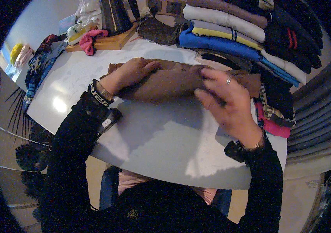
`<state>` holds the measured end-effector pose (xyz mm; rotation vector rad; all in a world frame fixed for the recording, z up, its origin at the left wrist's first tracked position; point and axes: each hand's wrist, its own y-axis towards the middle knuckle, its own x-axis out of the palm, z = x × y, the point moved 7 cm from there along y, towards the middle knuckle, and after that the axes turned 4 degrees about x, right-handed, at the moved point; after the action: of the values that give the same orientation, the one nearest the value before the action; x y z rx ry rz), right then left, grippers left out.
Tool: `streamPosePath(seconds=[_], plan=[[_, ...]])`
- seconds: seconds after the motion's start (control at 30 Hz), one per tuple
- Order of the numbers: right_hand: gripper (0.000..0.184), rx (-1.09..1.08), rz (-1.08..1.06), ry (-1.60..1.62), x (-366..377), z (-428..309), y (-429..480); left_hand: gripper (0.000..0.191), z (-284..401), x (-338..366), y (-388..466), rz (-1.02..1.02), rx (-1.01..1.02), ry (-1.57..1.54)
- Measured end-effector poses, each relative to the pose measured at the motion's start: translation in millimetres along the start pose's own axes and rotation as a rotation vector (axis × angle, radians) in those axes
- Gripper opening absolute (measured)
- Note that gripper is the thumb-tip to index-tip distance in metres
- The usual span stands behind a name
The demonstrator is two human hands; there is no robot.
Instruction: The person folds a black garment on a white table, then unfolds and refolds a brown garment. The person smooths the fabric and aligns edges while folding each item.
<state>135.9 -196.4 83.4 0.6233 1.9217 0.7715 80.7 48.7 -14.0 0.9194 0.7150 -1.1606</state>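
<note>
A brown cloth garment [168, 83], partly folded, lies across the far half of the white table [153, 128]. My left hand [133, 72] rests on its left part, palm down, with the fingertips towards its middle. Over the garment's right part is my right hand [226, 102], a ring on one finger, its thumb and fingers apart; it is slightly blurred, and whether the fingertips touch the cloth is hard to tell. A brown end of cloth [251, 84] sticks out to the right beyond this hand.
Folded clothes [226, 43] are stacked at the back right, more [276, 125] at the right edge. A wooden board [116, 43] bears a dark kettle-like vessel [114, 17] and a pink cloth [91, 40]. A brown patterned bag [159, 30] stands behind; patterned cloth [41, 64] hangs over the left edge.
</note>
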Motion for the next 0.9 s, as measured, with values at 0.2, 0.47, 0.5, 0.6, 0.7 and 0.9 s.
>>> streamPosePath(seconds=[0.2, 0.47, 0.5, 0.6, 0.7, 0.9], plan=[[0.018, -0.076, -0.681, 0.268, 26, -43, -21, 0.039, 7, -1, 3, 0.045, 0.114, -0.114], [0.051, 0.259, -0.65, -0.35, 36, 30, -31, 0.067, 13, 21, 1, -0.131, 0.197, 0.249], [0.048, 0.16, -0.624, -0.29, 38, 25, -32, 0.071, 13, 22, -1, -0.103, 0.174, 0.275], [0.038, 0.016, -0.645, -0.243, 45, 18, -36, 0.08, 8, 27, -4, -0.078, 0.112, 0.306], [0.026, -0.023, -0.639, -0.174, 49, 12, -34, 0.084, -3, 29, -3, -0.106, 0.078, 0.3], [0.015, 0.024, -0.893, 0.246, 53, -32, -45, 0.088, -14, 25, -2, -0.051, 0.004, 0.407]])
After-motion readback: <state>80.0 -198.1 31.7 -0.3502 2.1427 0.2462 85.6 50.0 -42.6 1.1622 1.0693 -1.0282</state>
